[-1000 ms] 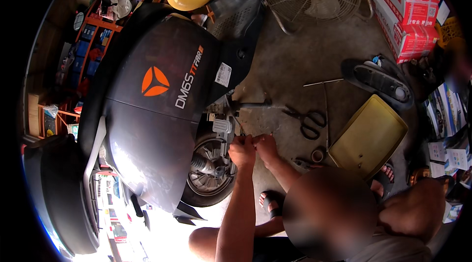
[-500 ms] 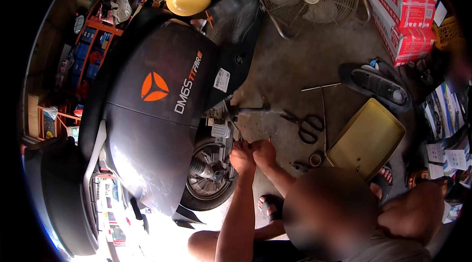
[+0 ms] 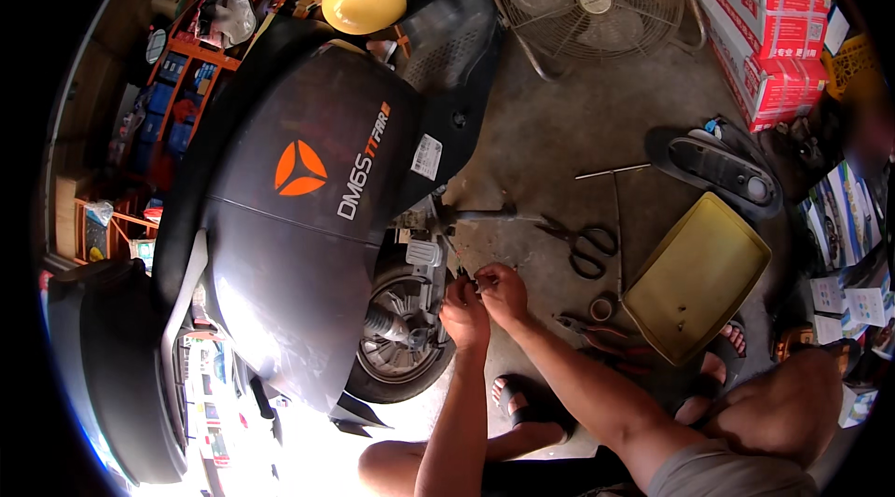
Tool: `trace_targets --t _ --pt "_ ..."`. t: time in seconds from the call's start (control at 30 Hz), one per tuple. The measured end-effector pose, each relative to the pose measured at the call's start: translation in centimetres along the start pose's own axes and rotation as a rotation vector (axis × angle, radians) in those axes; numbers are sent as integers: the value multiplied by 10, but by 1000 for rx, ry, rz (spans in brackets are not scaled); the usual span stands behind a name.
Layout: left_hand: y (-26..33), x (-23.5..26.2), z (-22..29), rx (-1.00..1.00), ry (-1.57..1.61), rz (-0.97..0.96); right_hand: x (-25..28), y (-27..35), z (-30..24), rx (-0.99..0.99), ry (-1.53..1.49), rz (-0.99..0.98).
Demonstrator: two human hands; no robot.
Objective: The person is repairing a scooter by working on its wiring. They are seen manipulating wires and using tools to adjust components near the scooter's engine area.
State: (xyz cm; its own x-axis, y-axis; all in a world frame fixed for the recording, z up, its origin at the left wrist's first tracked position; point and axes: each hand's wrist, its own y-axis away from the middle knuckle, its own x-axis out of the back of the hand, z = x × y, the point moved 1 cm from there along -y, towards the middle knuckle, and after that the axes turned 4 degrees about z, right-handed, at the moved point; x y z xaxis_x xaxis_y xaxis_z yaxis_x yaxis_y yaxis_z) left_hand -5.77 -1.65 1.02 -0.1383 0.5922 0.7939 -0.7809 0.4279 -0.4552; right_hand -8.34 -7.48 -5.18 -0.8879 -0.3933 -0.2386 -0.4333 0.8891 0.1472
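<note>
A grey electric scooter stands at my left, its wheel and shock absorber showing at its near right end. Just right of the wheel, my left hand is closed in a pinch. My right hand is also closed, its thumb and fingertips meeting the left fingertips. Something small and dark lies between them, too small to make out. Thin wire-like strands rise just above the left fingers, beside a silver ribbed metal part of the scooter.
On the floor to the right lie black scissors, a T-handle wrench, a tape roll, pliers, a yellow tray with small parts and a black cover. Farther off are a fan and red-white boxes.
My right hand has turned, its fingertips now showing at the left ones. The blurred patch over my right arm is gone, so forearm and pliers show. The view has shifted slightly.
</note>
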Motion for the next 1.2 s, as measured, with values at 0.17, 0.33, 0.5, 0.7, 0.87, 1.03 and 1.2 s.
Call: trace_targets --t 0.17,0.33,0.5,0.7,0.87,1.03,1.2 --pt "7 13 12 107 35 -4 -6 -5 -5 -66 97 -133" --pt "7 16 6 183 248 -33 -5 -12 -5 -444 -336 -299" --pt "6 10 -17 306 528 -102 1 -18 -1 -546 -422 -430" --pt "5 5 -32 282 541 -118 -2 -20 8 -808 -486 -490" --pt "5 4 -32 329 577 -149 3 -19 10 -701 -522 -468" --pt "7 9 -19 189 262 -91 -6 -15 1 -159 28 -378" --pt "7 17 -6 65 108 -52 -14 -12 -5 9 349 -261"
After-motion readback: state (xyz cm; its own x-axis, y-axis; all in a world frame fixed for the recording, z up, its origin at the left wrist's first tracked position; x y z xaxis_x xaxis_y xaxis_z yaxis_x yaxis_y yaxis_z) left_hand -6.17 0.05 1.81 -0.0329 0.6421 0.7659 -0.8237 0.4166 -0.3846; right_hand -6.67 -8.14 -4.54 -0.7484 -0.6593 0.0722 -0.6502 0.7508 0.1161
